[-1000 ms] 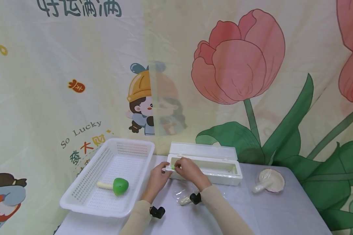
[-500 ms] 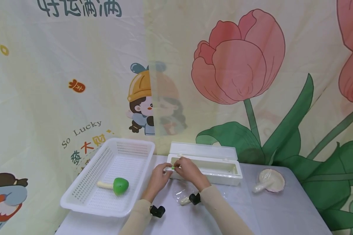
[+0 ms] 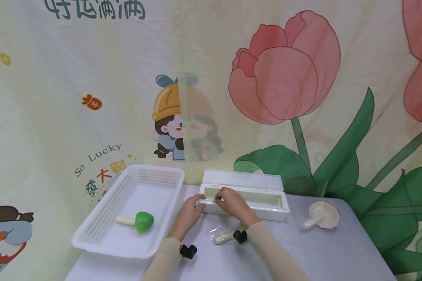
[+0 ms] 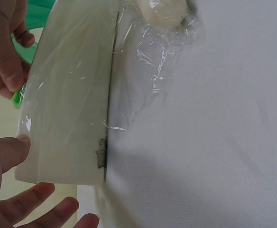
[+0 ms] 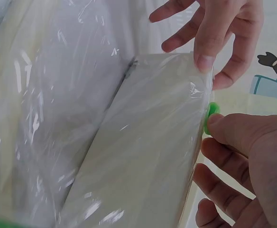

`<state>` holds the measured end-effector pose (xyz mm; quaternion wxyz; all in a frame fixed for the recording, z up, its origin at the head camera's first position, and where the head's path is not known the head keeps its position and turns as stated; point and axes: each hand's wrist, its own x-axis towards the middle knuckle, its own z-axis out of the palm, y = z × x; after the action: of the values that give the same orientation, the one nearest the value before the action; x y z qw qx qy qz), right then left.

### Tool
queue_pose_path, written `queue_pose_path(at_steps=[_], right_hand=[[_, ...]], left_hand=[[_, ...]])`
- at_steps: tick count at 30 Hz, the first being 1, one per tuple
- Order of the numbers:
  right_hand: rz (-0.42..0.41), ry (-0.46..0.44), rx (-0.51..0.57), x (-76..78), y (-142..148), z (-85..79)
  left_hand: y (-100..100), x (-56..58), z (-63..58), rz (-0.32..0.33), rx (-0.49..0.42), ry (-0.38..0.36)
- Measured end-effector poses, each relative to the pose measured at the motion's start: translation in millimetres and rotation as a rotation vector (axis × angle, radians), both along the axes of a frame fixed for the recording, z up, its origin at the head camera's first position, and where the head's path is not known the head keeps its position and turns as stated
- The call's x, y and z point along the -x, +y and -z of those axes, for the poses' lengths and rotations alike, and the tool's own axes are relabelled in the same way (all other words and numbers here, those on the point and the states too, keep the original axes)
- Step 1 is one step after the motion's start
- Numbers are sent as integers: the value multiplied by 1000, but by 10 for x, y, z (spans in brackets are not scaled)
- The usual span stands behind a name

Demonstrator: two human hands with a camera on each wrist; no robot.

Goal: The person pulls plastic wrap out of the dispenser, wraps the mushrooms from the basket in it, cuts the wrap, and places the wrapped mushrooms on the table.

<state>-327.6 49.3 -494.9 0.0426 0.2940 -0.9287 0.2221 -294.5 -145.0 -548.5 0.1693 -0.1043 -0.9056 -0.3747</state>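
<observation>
The right hand [image 3: 233,205] partly hides the green tab [image 5: 210,114] at its fingertips, so the tab's shape seems unclear. Nearer the person than those fingers, the black wrist camera [image 3: 240,236] covers part of the wrapped item [image 3: 223,238].

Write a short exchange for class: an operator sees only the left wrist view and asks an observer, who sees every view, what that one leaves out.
Operator: I see the right hand touching a green tab at the edge of the white box. What stands left of the box?
Observer: A white basket, in the head view.
Operator: Does the box have a lid?
Observer: Yes, it stands raised behind the opening.
</observation>
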Motion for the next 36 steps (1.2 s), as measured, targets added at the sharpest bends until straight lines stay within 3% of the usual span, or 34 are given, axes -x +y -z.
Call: queue_pose_path(at_steps=[7, 16, 26, 28, 36], right_hand=[[-12, 30, -26, -7, 234, -3], [37, -4, -21, -46, 497, -18], [36, -52, 47, -81, 488, 52], [36, -53, 61, -81, 478, 64], [48, -47, 61, -73, 497, 38]], left_hand=[[15, 4, -2, -6, 23, -24], [8, -7, -8, -19, 36, 18], [108, 2, -111, 53, 58, -99], [138, 5, -129, 65, 63, -95], [205, 12, -166, -30, 100, -113]])
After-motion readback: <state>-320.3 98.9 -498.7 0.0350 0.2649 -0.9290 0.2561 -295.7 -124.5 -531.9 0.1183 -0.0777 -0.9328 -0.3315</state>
